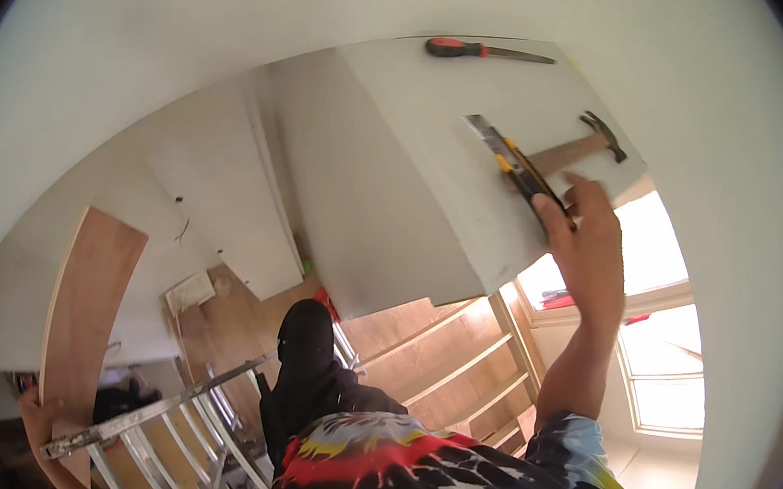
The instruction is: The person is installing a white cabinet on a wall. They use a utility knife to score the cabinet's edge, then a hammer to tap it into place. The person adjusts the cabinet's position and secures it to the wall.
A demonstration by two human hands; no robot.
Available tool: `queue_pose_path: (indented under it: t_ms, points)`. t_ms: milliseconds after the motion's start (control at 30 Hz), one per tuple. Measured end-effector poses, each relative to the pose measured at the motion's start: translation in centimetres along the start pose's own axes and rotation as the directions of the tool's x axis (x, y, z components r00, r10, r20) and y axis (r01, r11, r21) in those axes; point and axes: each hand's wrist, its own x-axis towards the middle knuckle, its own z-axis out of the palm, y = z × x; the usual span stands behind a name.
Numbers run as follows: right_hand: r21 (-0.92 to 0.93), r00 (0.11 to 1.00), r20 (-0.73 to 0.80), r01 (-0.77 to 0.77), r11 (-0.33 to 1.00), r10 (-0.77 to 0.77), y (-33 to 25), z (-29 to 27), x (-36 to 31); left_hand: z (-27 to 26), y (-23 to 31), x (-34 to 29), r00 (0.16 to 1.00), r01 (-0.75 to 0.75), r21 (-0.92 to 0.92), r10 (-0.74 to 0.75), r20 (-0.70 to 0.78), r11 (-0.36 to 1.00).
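Note:
My right hand (pixel 589 240) is closed around the black and yellow handle of a snap-off utility knife (pixel 525 171), its blade end pointing up and left. The knife is over a pale box-like surface, partly in front of the wooden handle of a claw hammer (pixel 606 139) lying there. Farther along this surface lies a file-like tool (pixel 491 52) with a red and black handle. At the lower left, my left hand (pixel 42 410) grips the edge of a long reddish-brown wooden board (pixel 96 298) held upright; some of its fingers are hidden.
A metal stepladder (pixel 149 420) stands below me at the left, beside my dark-trousered leg (pixel 307 351). Wooden slats of a frame (pixel 447 347) are low at the right, near a bright window (pixel 663 362). White panels (pixel 215 186) stand at the left.

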Motion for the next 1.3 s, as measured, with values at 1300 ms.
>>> queue_pose_path:
  t_ms: [1300]
  points:
    - [-0.037,0.850,-0.026,-0.527,0.849,0.526,9.8,3.0,16.8,1.1,8.1,-1.0,0.991,0.134,0.263,-0.133,-0.020,0.955]
